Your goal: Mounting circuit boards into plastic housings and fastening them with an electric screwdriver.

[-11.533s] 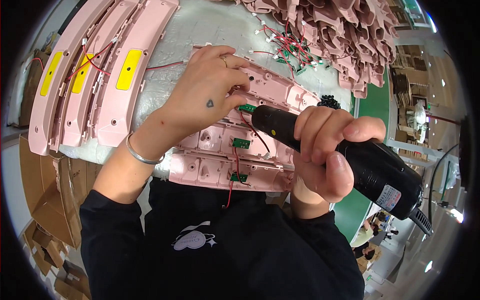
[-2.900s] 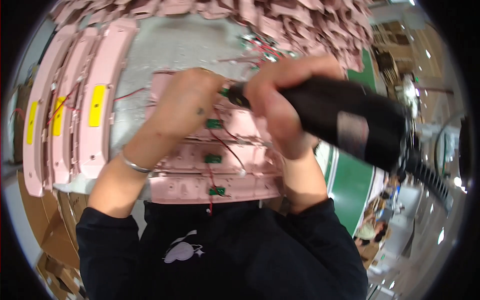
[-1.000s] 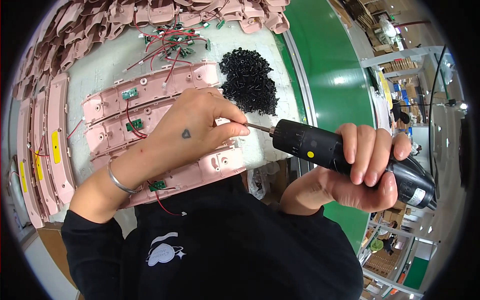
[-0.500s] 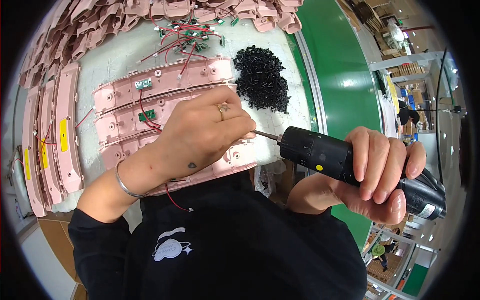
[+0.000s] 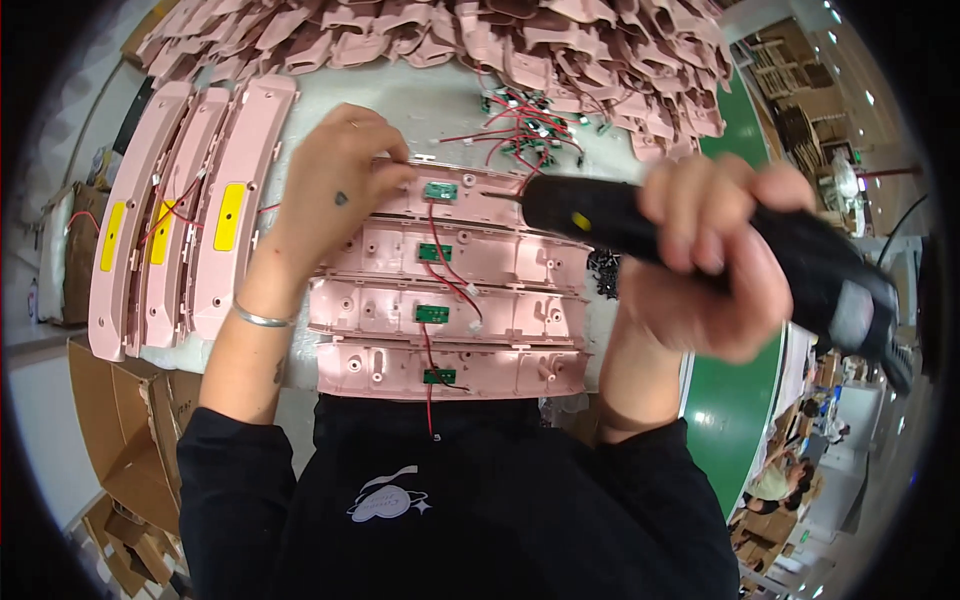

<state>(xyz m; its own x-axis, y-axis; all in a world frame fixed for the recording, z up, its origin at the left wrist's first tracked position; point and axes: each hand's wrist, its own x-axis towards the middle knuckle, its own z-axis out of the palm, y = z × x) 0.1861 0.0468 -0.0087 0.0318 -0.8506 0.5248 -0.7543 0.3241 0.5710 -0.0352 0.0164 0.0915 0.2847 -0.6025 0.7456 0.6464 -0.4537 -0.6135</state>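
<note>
Four long pink plastic housings [image 5: 450,310], smooth and ribbed with screw bosses, lie stacked in a row on the pale surface [image 5: 400,110], each carrying a small green circuit board [image 5: 438,191] with thin red wires. The left hand [image 5: 335,195] lies palm-down across the top housing's left end, fingers loosely spread and fingertips pressing near the board. The right hand [image 5: 715,255], blurred, is wrapped tight around a black cylindrical electric screwdriver [image 5: 640,220], held almost level, its tip seemingly at the top housing. More pink housings with yellow labels [image 5: 165,220] lie left.
</note>
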